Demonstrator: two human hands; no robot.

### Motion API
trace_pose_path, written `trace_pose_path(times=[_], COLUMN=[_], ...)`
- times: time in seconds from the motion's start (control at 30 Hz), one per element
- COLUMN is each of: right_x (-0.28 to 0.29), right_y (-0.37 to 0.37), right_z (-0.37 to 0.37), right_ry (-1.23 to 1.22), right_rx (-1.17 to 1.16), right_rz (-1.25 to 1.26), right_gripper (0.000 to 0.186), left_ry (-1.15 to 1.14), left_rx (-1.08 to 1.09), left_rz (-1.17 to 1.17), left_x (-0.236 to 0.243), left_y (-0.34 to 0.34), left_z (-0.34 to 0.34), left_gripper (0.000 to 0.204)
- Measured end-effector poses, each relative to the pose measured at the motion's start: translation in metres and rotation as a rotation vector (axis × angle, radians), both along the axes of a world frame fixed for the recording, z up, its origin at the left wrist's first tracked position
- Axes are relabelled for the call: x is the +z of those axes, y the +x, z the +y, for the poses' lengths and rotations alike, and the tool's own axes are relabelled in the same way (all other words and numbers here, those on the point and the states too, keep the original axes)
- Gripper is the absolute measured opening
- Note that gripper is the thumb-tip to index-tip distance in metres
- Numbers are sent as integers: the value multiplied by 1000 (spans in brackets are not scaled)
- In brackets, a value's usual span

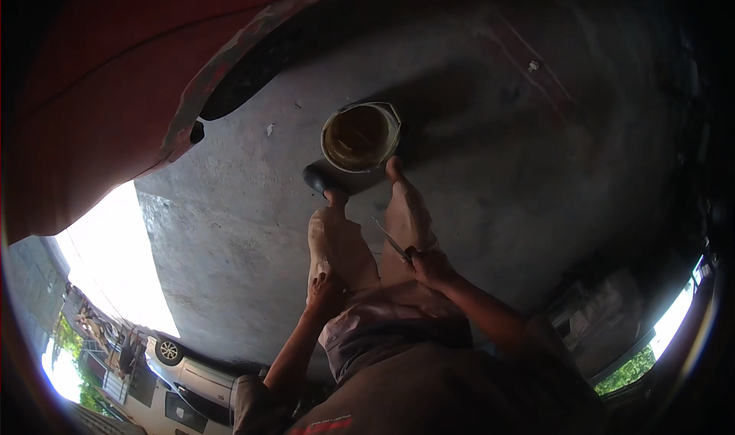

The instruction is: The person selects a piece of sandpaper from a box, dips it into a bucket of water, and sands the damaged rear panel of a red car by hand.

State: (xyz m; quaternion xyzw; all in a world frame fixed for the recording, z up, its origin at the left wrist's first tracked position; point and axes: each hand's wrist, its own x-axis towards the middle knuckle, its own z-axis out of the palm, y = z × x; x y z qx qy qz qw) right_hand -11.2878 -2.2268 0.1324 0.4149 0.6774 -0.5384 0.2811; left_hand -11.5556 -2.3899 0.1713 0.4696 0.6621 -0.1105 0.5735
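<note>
My right hand (431, 269) grips the dark handle of a thin-bladed knife or scraper (392, 237), held over my right thigh. My left hand (325, 291) rests on my left trouser leg (329, 244), fingers slightly bent and apart, holding nothing I can see. Beyond my feet a pale bucket (325, 136) stands on the concrete floor (230, 274), brownish and stained inside. A dark shoe (317, 179) is by my left foot.
A red vehicle body panel (99, 106) with a scuffed, patchy edge looms at upper left. A silver car (199, 385) appears at lower left near a bright opening. A small light object (534, 66) lies on the floor at upper right. The right side is in shadow.
</note>
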Motion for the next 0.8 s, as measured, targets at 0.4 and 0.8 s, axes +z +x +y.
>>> trace_pose_path(times=[0.4, 0.8], right_x=[51, -387], right_y=[-16, -153], right_z=[15, 115], right_ry=[177, 285], right_rx=[-4, -242], right_rz=[242, -57], right_gripper=[18, 62], left_ry=[-36, 155], left_rx=[-61, 401], left_rz=[-196, 332], left_x=[62, -445], left_y=[-17, -87], left_z=[19, 122], left_gripper=[32, 70])
